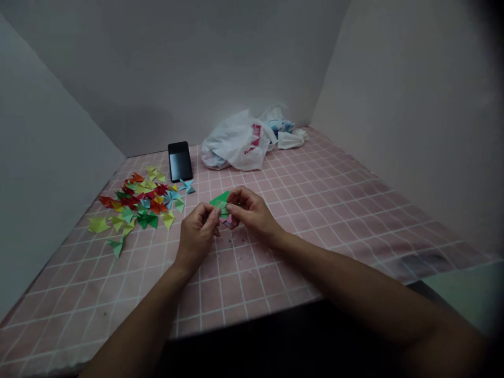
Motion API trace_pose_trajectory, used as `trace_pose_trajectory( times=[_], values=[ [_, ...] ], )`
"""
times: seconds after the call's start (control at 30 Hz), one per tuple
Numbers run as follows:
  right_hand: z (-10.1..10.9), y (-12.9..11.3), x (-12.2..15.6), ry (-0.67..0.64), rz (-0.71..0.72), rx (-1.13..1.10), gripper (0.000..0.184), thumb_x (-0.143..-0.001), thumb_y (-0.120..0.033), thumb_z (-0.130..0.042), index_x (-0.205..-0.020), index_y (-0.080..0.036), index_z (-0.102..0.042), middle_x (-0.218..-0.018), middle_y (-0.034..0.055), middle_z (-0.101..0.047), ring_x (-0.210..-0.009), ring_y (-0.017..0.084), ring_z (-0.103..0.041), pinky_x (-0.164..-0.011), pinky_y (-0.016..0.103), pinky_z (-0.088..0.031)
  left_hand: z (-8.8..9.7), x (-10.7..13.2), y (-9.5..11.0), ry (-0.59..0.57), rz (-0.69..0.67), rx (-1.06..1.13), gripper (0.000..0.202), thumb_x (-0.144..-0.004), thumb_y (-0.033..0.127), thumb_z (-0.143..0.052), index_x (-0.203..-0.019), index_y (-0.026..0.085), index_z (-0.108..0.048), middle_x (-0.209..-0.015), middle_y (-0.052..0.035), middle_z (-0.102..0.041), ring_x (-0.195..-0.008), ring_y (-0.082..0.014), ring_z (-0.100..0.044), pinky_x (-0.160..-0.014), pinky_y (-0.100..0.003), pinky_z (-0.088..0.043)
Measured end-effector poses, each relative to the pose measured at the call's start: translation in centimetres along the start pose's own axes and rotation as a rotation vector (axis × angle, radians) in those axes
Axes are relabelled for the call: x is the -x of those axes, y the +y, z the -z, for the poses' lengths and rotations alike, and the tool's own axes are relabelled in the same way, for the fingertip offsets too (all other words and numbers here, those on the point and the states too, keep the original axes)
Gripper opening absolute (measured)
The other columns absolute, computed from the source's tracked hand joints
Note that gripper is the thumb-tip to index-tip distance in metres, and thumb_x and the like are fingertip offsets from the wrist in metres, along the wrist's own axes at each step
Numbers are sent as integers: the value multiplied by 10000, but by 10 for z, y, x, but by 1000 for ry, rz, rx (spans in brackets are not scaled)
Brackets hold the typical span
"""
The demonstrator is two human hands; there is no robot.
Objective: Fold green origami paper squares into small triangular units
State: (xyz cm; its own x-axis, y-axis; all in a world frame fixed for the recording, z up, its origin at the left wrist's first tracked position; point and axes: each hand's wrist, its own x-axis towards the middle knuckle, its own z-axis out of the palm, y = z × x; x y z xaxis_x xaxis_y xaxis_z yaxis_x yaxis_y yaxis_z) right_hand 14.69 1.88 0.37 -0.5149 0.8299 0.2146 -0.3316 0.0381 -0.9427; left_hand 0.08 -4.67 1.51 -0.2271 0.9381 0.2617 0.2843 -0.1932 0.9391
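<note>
A small sheet of green folded paper (221,199) is held up between my two hands, above the table's middle. My left hand (199,224) pinches its near left corner between thumb and fingers. From the other side, my right hand (252,210) grips the paper's right edge, thumb toward me. A bit of pink paper (227,221) shows just below the green one, partly behind my fingers; whether it is held or lies on the table I cannot tell. To the left spreads a pile of folded paper pieces (147,220) in red, orange, yellow, green and blue.
A black phone (180,163) leans at the back left, beyond the paper pile. White plastic bags (236,139) lie against the back wall, with crumpled tissue (292,139) to their right. Grey walls enclose three sides of the pink checked tablecloth (315,189).
</note>
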Motion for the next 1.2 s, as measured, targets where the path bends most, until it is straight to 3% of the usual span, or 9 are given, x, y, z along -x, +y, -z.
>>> trace_pose_trajectory(
  times=[0.27,0.83,1.03,1.2],
  values=[
    [-3,-2,1,46,-9,62,243,-792,-336,-704,-880,-207,-518,-821,-49,-536,-562,60,-549,-496,208,-505,1,1,-5,-6,-11,-91,192,-901,332,-639,-770,197,-597,-608,38,-571,-479,-94,-557,-469,-195,-464],
    [-3,2,0,148,90,376,73,-812,-242,-642,-781,-182,-614,-753,-7,-623,-638,116,-600,-574,242,-478,2,1,-6,-4,-10,-236,217,-917,384,-603,-819,190,-603,-651,35,-589,-497,-105,-597,-487,-208,-477],
    [-4,0,0,154,55,303,123,-793,-281,-672,-765,-177,-612,-739,-11,-613,-600,108,-590,-536,236,-477,1,0,-6,16,-80,-300,186,-919,333,-600,-799,192,-603,-627,36,-596,-498,-106,-590,-512,-216,-451],
    [-4,-2,0,128,-35,213,166,-776,-297,-679,-726,-175,-578,-679,-35,-585,-525,88,-575,-518,233,-478,1,1,-7,8,-60,-263,166,-915,316,-608,-805,192,-608,-635,35,-607,-496,-100,-590,-505,-206,-454]
  ],
)
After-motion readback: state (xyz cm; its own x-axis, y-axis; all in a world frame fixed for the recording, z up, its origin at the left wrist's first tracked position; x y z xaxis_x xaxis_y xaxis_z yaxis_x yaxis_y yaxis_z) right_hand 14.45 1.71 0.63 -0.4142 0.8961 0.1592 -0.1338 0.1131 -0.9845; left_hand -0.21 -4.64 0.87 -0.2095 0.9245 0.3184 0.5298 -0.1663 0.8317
